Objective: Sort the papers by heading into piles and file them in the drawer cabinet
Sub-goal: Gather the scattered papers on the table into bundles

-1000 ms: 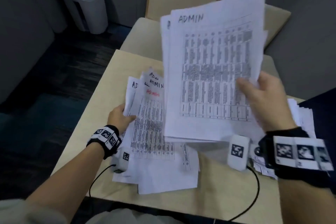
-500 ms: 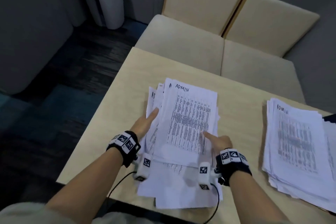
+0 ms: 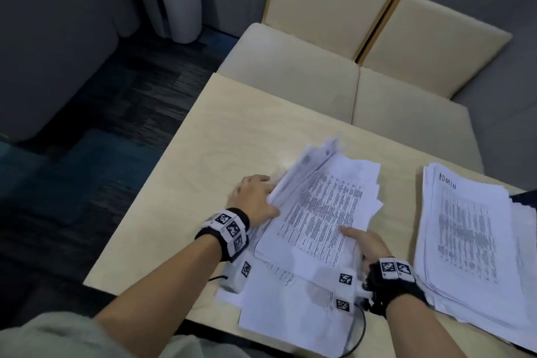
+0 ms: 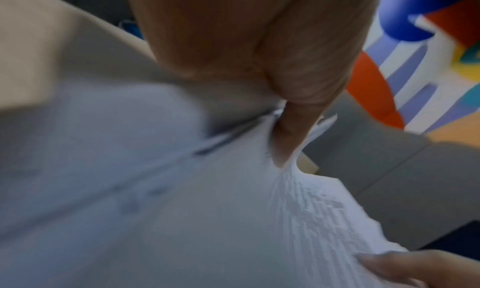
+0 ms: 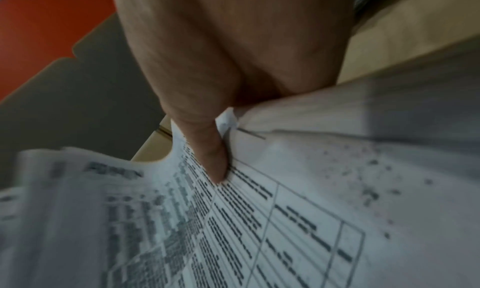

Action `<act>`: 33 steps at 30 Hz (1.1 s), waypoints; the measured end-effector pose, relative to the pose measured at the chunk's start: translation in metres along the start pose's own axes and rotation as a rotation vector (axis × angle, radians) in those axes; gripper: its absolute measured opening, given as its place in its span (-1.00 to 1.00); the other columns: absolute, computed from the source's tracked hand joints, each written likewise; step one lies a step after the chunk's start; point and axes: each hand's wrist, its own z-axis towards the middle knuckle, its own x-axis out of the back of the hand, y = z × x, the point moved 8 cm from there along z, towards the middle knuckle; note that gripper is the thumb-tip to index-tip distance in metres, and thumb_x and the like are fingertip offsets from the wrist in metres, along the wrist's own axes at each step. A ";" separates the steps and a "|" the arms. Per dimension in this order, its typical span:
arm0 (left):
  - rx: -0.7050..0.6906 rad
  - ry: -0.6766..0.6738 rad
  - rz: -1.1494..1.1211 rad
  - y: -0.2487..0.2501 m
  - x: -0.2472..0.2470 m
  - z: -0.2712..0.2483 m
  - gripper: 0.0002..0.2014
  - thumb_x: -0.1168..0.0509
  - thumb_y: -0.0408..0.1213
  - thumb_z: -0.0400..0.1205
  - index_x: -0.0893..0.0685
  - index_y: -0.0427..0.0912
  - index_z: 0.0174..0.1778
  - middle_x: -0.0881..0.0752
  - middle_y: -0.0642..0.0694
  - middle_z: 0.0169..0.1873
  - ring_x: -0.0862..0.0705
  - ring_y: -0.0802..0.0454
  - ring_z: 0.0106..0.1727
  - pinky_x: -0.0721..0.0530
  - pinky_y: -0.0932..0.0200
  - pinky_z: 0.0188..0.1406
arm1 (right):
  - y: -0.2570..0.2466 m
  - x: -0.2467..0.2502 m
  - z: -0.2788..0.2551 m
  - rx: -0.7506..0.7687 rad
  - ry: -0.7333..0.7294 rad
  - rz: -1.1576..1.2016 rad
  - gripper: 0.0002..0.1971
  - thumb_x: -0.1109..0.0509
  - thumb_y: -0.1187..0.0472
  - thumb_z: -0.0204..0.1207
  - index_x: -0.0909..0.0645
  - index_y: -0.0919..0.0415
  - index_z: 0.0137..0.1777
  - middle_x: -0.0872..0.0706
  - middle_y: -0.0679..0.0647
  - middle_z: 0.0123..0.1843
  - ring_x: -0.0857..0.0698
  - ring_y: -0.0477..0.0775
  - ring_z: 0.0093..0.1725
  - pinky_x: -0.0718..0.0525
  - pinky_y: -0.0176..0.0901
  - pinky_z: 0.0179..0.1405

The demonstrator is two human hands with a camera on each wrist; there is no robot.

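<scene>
While both hands (image 3: 257,193) (image 3: 366,244) grip one sheaf (image 3: 322,206), second pile (image 3: 467,232) lies apart.

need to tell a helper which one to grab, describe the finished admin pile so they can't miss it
On the pale wooden table, look to the right edge, apart from both hands. The finished pile lies flat and squared there, untouched, with ADMIN handwritten at its top; the other stack is fanned and gripped.

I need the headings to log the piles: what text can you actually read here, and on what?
"ADMIN": handwritten at the top of the right pile.
"ADMIN", blurred: heading on the sheaf in both hands, right wrist view.
Printed table text on every sheet: too small or blurred.
Wrist tags: square codes, no words.
</scene>
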 end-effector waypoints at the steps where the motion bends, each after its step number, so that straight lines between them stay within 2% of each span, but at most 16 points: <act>1: 0.006 -0.012 0.000 -0.005 -0.001 0.003 -0.26 -0.53 0.05 0.26 -0.58 0.02 0.40 -0.50 0.03 0.42 -0.47 -0.09 0.40 -0.50 -0.17 0.42 | 0.002 -0.003 -0.002 -0.003 -0.018 0.044 -0.56 -0.57 0.29 0.45 -0.65 0.40 0.32 -0.83 0.28 0.11 -0.80 0.33 0.09 -0.68 0.31 0.26; 3: 0.027 -0.068 -0.150 -0.010 -0.006 0.009 -0.20 -0.55 0.00 0.19 -0.58 -0.12 0.39 -0.59 -0.08 0.35 -0.60 -0.14 0.27 -0.64 -0.16 0.29 | 0.002 -0.013 -0.008 -0.005 -0.076 0.136 -0.61 -0.47 0.37 0.53 -0.61 0.37 0.35 -0.81 0.31 0.15 -0.80 0.38 0.11 -0.68 0.40 0.23; 5: -0.006 -0.143 -0.258 0.002 -0.011 0.006 -0.45 -0.54 -0.26 0.35 -0.62 -0.21 0.28 -0.72 -0.16 0.13 -0.71 -0.17 0.09 -0.72 -0.08 0.14 | 0.000 -0.022 -0.015 -0.019 -0.142 0.210 -0.71 -0.41 0.41 0.58 -0.62 0.36 0.29 -0.81 0.35 0.14 -0.81 0.39 0.09 -0.75 0.36 0.09; 6: -0.016 -0.185 -0.280 0.009 -0.014 0.005 -0.56 -0.49 -0.39 0.43 -0.62 -0.17 0.22 -0.73 -0.15 0.03 -0.72 -0.16 0.02 -0.72 -0.03 0.08 | -0.001 -0.025 -0.017 -0.019 -0.156 0.224 -0.73 -0.42 0.40 0.58 -0.63 0.38 0.27 -0.81 0.37 0.12 -0.81 0.39 0.08 -0.77 0.33 0.04; 8: -0.046 -0.198 -0.321 0.019 -0.016 0.002 -0.56 -0.42 -0.49 0.47 -0.60 -0.11 0.26 -0.73 -0.12 -0.01 -0.72 -0.13 -0.02 -0.70 0.02 0.01 | -0.011 -0.023 -0.024 0.034 -0.109 0.179 -0.70 -0.47 0.37 0.55 -0.65 0.38 0.27 -0.82 0.33 0.10 -0.82 0.37 0.05 -0.75 0.35 0.11; 11: -0.073 -0.088 -0.395 0.024 0.001 0.001 -0.52 -0.40 -0.51 0.44 -0.58 -0.12 0.27 -0.75 -0.12 0.07 -0.73 -0.14 0.07 -0.73 -0.08 0.10 | -0.051 -0.010 -0.050 0.254 0.003 0.080 -0.80 -0.50 0.34 0.55 -0.70 0.21 0.15 -0.83 0.15 0.10 -0.80 0.14 0.02 -0.68 0.16 0.25; 14: -0.123 0.075 -0.702 0.032 0.045 -0.009 -0.45 -0.50 -0.56 0.42 -0.58 -0.16 0.30 -0.76 -0.07 0.13 -0.75 -0.08 0.16 -0.70 -0.09 0.24 | -0.103 0.006 -0.098 0.492 0.023 0.160 -0.85 -0.48 0.29 0.58 -0.69 0.06 0.09 -0.83 -0.06 0.05 -0.79 -0.03 0.06 -0.66 -0.04 0.22; 16: -0.203 0.165 -0.888 0.048 0.080 -0.023 -0.48 -0.58 -0.52 0.40 -0.64 -0.17 0.26 -0.81 -0.02 0.08 -0.79 0.01 0.10 -0.74 -0.03 0.14 | -0.132 0.021 -0.129 0.639 0.034 0.228 -0.78 -0.52 0.20 0.54 -0.69 0.13 0.17 -0.84 0.00 0.12 -0.79 0.04 0.15 -0.68 0.05 0.26; 17: -0.247 0.193 -0.968 0.059 0.096 -0.031 -0.50 -0.59 -0.50 0.39 -0.66 -0.18 0.23 -0.82 -0.04 0.06 -0.81 0.01 0.08 -0.77 -0.03 0.09 | -0.143 0.028 -0.143 0.692 0.065 0.249 -0.67 -0.55 0.13 0.50 -0.67 0.26 0.20 -0.82 0.05 0.13 -0.78 0.09 0.16 -0.68 0.14 0.29; 19: -0.377 0.222 -1.092 0.087 0.124 -0.047 -0.49 -0.57 -0.53 0.37 -0.67 -0.21 0.23 -0.82 -0.10 0.10 -0.79 -0.06 0.14 -0.76 -0.01 0.08 | -0.165 0.037 -0.169 0.805 0.104 0.311 -0.56 -0.59 0.06 0.40 -0.63 0.40 0.10 -0.78 0.07 0.01 -0.76 0.11 0.06 -0.68 0.23 0.26; 21: -0.493 0.227 -1.125 0.109 0.143 -0.059 -0.42 -0.55 -0.56 0.36 -0.62 -0.27 0.31 -0.80 -0.09 0.15 -0.75 -0.06 0.22 -0.74 0.07 0.14 | -0.184 0.041 -0.189 0.955 0.092 0.357 -0.78 -0.57 0.17 0.38 -0.70 0.15 0.00 -0.81 -0.10 -0.03 -0.77 0.01 0.05 -0.69 0.04 0.20; 22: -0.522 0.228 -1.118 0.116 0.150 -0.064 -0.41 -0.56 -0.53 0.34 -0.61 -0.28 0.31 -0.81 -0.04 0.12 -0.76 -0.01 0.21 -0.73 0.13 0.13 | -0.189 0.040 -0.195 1.004 0.081 0.358 -0.77 -0.56 0.25 0.39 -0.71 0.03 0.04 -0.82 -0.19 0.00 -0.76 -0.05 0.09 -0.68 -0.09 0.22; 24: -0.557 0.217 -1.095 0.123 0.156 -0.067 -0.43 -0.57 -0.47 0.28 -0.64 -0.24 0.24 -0.83 0.06 0.02 -0.78 0.09 0.14 -0.72 0.24 0.07 | -0.189 0.036 -0.197 1.006 0.077 0.328 -0.69 -0.57 0.26 0.35 -0.71 0.01 0.08 -0.84 -0.25 -0.01 -0.77 -0.09 0.11 -0.67 -0.16 0.27; 26: -0.560 0.181 -1.052 0.127 0.150 -0.063 -0.45 -0.59 -0.51 0.28 -0.68 -0.23 0.20 -0.84 0.04 0.02 -0.78 0.09 0.13 -0.73 0.24 0.07 | -0.183 0.027 -0.191 0.970 0.041 0.297 -0.67 -0.59 0.24 0.31 -0.74 0.18 0.10 -0.86 -0.20 -0.06 -0.80 -0.11 0.06 -0.70 -0.28 0.17; 30: -0.532 0.164 -0.949 0.126 0.118 -0.039 -0.37 -0.66 -0.39 0.33 -0.65 -0.27 0.34 -0.77 -0.14 0.21 -0.74 -0.09 0.27 -0.69 -0.13 0.29 | -0.161 0.004 -0.168 0.909 0.008 0.240 -0.65 -0.55 0.49 0.40 -0.76 0.11 0.10 -0.87 -0.11 -0.01 -0.82 -0.11 0.06 -0.70 -0.36 0.03; 33: -0.470 0.243 -1.012 0.115 0.112 -0.026 -0.43 -0.68 -0.25 0.30 -0.72 -0.22 0.24 -0.82 -0.15 0.10 -0.78 -0.14 0.16 -0.73 -0.24 0.20 | -0.149 0.003 -0.144 0.802 0.126 0.300 -0.63 -0.59 0.36 0.44 -0.69 0.26 0.24 -0.85 -0.04 0.07 -0.80 -0.10 0.11 -0.74 -0.19 0.17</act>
